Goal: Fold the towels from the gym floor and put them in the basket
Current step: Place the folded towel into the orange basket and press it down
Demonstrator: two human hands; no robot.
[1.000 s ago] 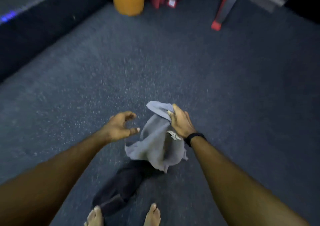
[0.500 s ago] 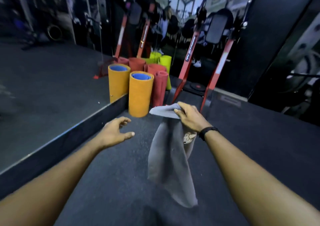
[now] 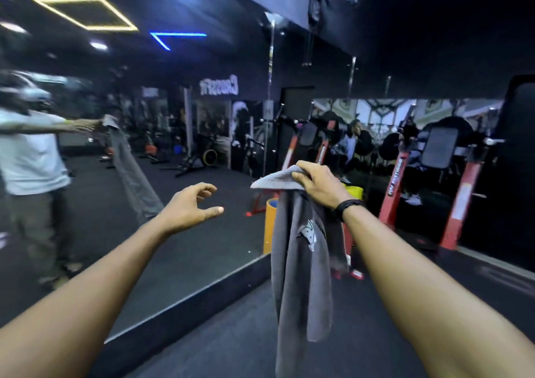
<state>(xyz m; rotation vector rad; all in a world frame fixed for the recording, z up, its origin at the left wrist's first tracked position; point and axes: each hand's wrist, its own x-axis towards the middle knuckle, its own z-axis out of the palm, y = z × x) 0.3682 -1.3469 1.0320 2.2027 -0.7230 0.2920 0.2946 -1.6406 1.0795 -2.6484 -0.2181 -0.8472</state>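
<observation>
Towel [image 3: 301,267] hangs lengthwise straight down, pinched atop by right hand [image 3: 318,185]; left hand [image 3: 189,208] loosely spread, empty.

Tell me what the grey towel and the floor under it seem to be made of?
The grey towel, held at its top edge in the right hand's grip, looks like soft matte cloth, perhaps cotton or microfibre: it hangs limp in long folds and bears a pale printed logo. The floor looks like dark, dull matting, possibly rubber; blur hides its texture.
</observation>
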